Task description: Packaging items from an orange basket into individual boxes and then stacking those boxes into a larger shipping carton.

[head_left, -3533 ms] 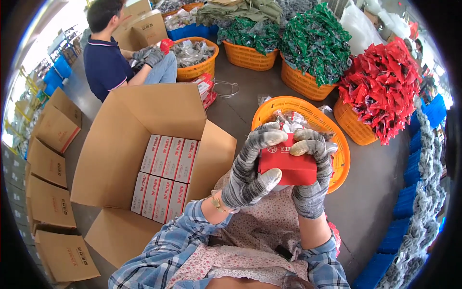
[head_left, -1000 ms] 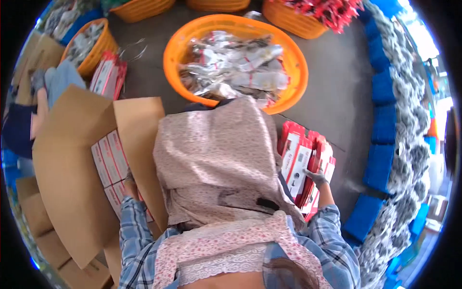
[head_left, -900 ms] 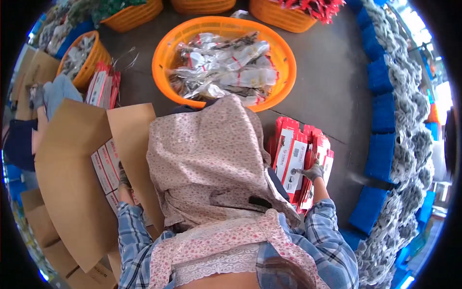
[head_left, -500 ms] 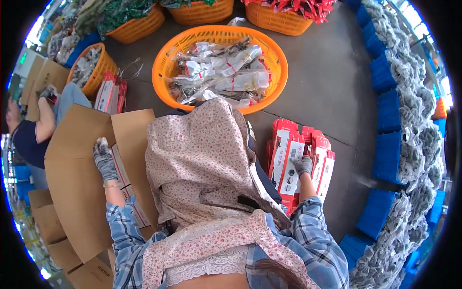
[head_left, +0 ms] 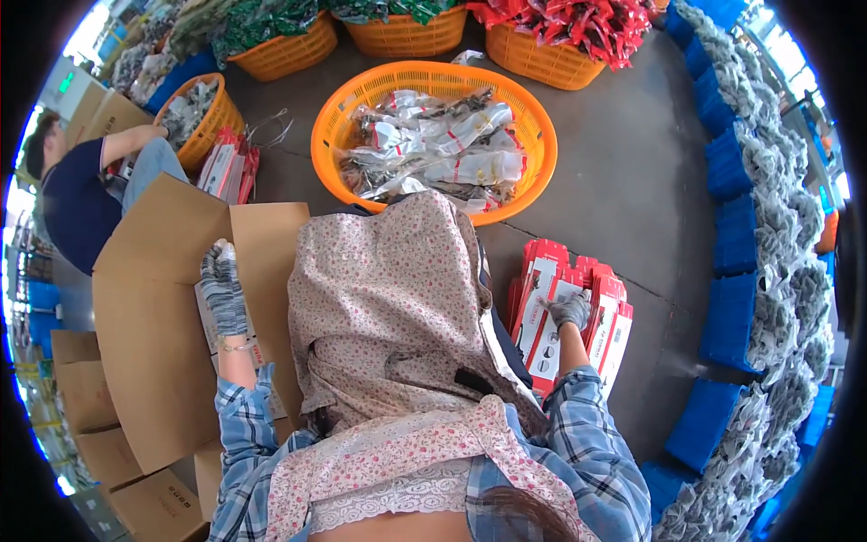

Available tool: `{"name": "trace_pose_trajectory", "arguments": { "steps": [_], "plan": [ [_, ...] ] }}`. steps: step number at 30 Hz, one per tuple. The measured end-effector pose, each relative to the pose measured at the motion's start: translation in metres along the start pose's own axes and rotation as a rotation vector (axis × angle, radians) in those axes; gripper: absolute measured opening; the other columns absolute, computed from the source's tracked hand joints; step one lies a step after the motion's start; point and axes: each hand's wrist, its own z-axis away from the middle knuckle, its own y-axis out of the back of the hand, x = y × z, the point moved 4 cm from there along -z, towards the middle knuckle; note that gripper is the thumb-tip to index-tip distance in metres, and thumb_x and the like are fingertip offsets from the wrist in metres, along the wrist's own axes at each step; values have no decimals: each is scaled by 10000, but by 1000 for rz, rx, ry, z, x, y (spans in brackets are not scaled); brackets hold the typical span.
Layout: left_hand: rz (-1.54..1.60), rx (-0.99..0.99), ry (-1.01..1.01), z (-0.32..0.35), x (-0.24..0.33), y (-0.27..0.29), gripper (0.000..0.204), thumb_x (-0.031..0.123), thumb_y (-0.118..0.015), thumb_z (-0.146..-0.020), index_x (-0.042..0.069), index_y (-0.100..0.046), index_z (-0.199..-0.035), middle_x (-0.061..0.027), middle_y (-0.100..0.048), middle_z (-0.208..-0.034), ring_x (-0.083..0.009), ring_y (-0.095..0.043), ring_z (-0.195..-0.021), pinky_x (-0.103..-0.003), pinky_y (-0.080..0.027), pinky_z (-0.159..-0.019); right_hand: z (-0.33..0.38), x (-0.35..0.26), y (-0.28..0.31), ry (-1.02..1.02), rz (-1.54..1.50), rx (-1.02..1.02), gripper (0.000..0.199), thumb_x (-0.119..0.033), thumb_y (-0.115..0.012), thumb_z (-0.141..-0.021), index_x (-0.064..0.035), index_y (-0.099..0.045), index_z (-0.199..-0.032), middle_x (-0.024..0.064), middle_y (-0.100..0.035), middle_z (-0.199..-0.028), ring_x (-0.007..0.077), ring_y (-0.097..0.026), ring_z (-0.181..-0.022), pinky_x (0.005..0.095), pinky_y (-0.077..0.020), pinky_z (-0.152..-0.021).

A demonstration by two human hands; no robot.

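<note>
On my left, my left hand [head_left: 222, 294], in a grey striped glove, is over the opening of a large brown cardboard box [head_left: 149, 298]. Its fingers are curled near the box's far inner edge; whatever they may hold is hidden. White and red cartons [head_left: 206, 312] show inside the box beneath this hand. To my right, my gloved right hand [head_left: 569, 312] grips a red and white carton [head_left: 545, 348] in a row of similar upright cartons [head_left: 612, 330]. Its thumb lies across the printed face, with the fingers bent at the carton's top. A flowered apron [head_left: 388, 289] covers my lap.
Ahead stands an orange basket [head_left: 330, 163] of plastic-wrapped items. Beyond are more orange baskets [head_left: 546, 68] with red and green packages. Blue crates [head_left: 731, 316] of grey bundles line the right. A co-worker [head_left: 86, 194] sits at far left near more cartons [head_left: 221, 172].
My left hand's fingers have gone from stretched out to curled, and it covers more of the cartons in the box. My right hand stays at the cartons. The co-worker has leaned forward.
</note>
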Motion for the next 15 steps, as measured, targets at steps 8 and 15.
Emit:
{"name": "trace_pose_trajectory", "arguments": {
  "steps": [8, 15],
  "plan": [
    [146, -22, -44, 13, 33, -1, 319, 207, -593, -912, 0, -573, -1154, -80, -610, -1073, -141, -585, -925, -283, -495, -786, -118, 47, 6, 427, -457, 277, 325, -255, -701, -769, -2, -627, -959, 146, -661, -846, 239, -634, -787, 336, -494, -725],
    [559, -552, -125, 70, 181, -103, 389, 232, -514, -946, -32, -503, -1233, -129, -575, -1167, -188, -589, -1015, -325, -504, -853, 71, -77, 326, 931, -1642, 193, 199, -162, -601, -895, -32, -594, -1046, 69, -638, -943, 127, -604, -788, 243, -492, -666]
  ]
}}
